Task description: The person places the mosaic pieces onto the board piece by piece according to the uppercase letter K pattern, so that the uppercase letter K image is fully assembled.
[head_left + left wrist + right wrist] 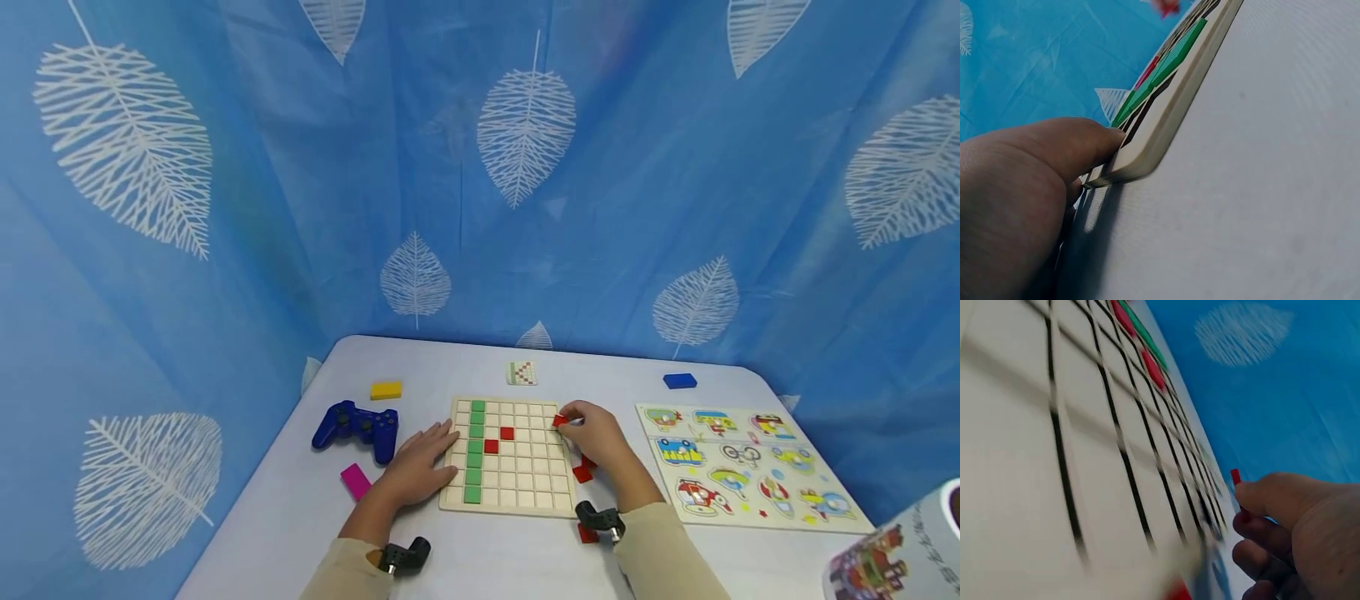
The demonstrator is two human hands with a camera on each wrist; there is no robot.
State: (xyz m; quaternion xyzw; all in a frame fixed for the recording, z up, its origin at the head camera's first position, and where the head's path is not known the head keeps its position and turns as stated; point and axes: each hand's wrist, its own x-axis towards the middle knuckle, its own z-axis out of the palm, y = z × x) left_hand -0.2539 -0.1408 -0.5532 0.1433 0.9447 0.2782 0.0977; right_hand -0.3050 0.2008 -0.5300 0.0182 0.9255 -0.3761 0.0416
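Observation:
A wooden grid board (525, 483) lies on the table, with a column of green tiles (475, 460) near its left side. Two red tiles (507, 433) sit diagonally in its cells. My left hand (416, 468) rests at the board's left edge, fingers extended; in the left wrist view the thumb (1088, 142) touches the rim. At the far right corner, my right hand (597, 435) pinches a red square tile (559, 421) between thumb and fingers. The right wrist view shows that tile (1235, 477) edge-on, held above the board. Loose red tiles (582, 474) lie under and beside the right hand.
A small pattern card (522, 372) lies behind the board. To the left are a blue game controller (358, 427), a yellow block (386, 390) and a magenta block (356, 482). A picture puzzle (738, 458), blue block (679, 381) and printed cup (900, 550) stand right.

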